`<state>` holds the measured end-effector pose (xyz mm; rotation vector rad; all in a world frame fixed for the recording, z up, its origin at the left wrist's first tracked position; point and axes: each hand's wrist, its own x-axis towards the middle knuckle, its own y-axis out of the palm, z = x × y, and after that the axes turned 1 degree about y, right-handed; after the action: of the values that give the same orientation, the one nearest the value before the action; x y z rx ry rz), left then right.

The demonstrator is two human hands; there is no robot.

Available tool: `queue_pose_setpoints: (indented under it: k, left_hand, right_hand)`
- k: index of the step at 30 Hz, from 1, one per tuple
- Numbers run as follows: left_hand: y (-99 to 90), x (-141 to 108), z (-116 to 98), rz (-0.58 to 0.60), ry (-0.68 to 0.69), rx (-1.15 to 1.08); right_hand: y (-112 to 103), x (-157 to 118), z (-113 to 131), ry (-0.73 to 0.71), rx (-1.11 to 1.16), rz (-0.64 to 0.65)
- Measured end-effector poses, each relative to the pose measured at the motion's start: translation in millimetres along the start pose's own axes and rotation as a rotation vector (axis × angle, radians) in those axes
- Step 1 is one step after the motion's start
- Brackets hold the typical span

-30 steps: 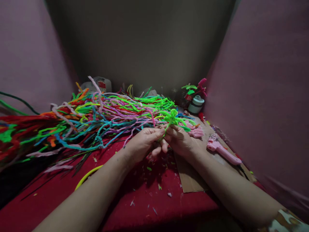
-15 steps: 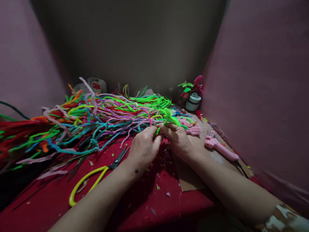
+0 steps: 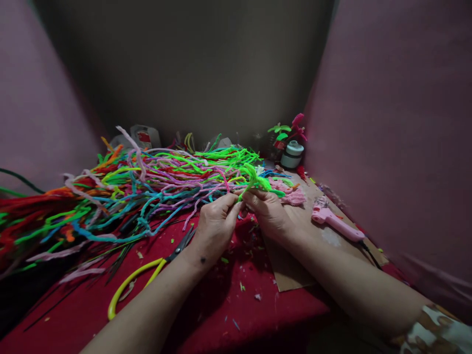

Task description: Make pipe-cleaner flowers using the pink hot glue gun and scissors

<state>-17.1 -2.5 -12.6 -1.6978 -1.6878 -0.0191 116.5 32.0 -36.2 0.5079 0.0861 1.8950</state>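
Observation:
Both hands meet over the red cloth at the middle of the head view. My left hand [image 3: 218, 221] is closed, its thumb and finger pinching the lower part of a green pipe cleaner piece [image 3: 254, 178]. Right beside it, my right hand [image 3: 268, 211] pinches the same piece, whose fuzzy loops stick up above the fingers. The fingertips partly hide where the green strands join. Behind the hands spreads a large heap of coloured pipe cleaners [image 3: 177, 182]. Yellow-handled scissors [image 3: 138, 270] lie beside my left forearm, partly covered by it.
A pink glue gun [image 3: 337, 223] rests on a cardboard sheet [image 3: 287, 265] at the right. Behind it stand a pale jar [image 3: 293, 155] and pink and green pipe cleaner flowers [image 3: 298, 125]. Scraps litter the red cloth [image 3: 221, 305]. Pink walls [image 3: 398, 123] flank the table.
The hands stay together on the green piece, with my left hand slightly farther left and lower. The green loops look more spread. The whole view has shifted a little.

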Motion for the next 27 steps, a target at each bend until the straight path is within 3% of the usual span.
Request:
queue_pose_setpoints:
  k: [14,20,27]
  left_hand:
    - [-3.8,4.1,-10.8,0.083,-0.343,-0.513]
    - [-5.6,5.7,-4.5,0.215,-0.465,-0.812]
    - [-9.8,6.4,1.4,0.378,-0.518,-0.908]
  right_hand:
    - [-0.7,3.0,-0.4,0.02,0.054,0.063]
    - [-1.4,1.4,-1.3,0.056,0.103,0.079]
    - [-1.1,0.6,1.5,0.086,0.104,0.071]
